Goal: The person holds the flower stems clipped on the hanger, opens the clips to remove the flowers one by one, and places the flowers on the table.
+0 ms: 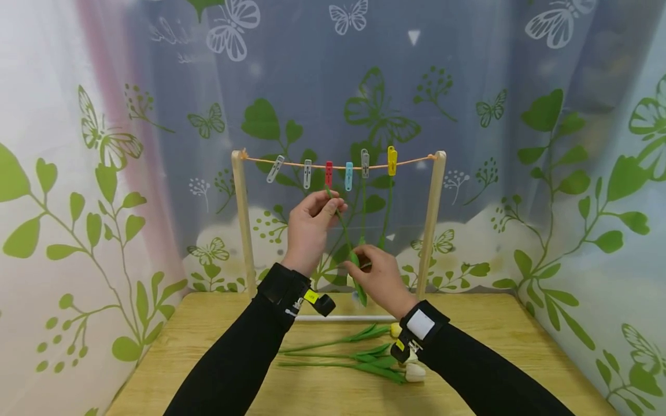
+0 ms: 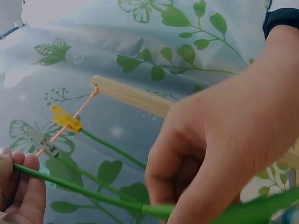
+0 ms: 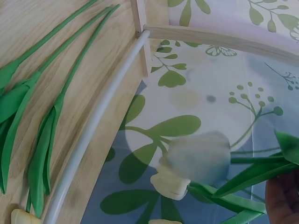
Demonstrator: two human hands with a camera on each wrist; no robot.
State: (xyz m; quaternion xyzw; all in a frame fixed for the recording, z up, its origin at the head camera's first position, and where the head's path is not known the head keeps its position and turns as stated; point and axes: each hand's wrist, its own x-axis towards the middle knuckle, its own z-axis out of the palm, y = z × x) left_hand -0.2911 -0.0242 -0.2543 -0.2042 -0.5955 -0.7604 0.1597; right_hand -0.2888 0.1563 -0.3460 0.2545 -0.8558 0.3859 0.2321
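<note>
My left hand pinches the upper end of an artificial tulip's green stem, just under the red clothespin. Lower on the same tulip, my right hand grips the stem by its leaves. The tulip hangs head down, and its pale bloom shows in the right wrist view. To the right of the red one, a light blue clothespin sits on the orange cord. Beyond it, a grey clothespin and a yellow clothespin each hold a hanging tulip stem.
Two more grey clothespins, one tilted and one upright, sit at the cord's left. Wooden posts carry the cord. Several tulips lie on the wooden table, in front of a white bar.
</note>
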